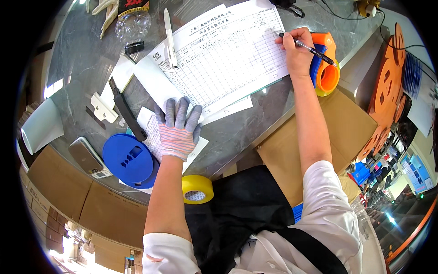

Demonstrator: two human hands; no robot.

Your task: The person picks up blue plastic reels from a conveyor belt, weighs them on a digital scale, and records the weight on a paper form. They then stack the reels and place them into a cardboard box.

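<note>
My right hand (299, 54), bare, grips a black pen (315, 51) with its tip over the right columns of a printed form (228, 55). The form is a ruled table on white paper, with some handwriting near its top left. My left hand (177, 128) wears a grey and pink striped glove. It lies flat with fingers spread on the lower left edge of the sheets. A white clip-like tool (170, 41) rests across the form's left part. Under my left wrist sits another printed sheet (151, 125), beside a round blue plastic disc (129, 160).
Right of my right hand stands an orange tape dispenser (326, 75). A yellow tape roll (197, 189) sits at the table's near edge. A black-handled cutter (127, 109), white scraper (104, 108), handheld device (90, 157) and clear bottle (133, 26) lie leftward. Cardboard (337, 130) flanks the table.
</note>
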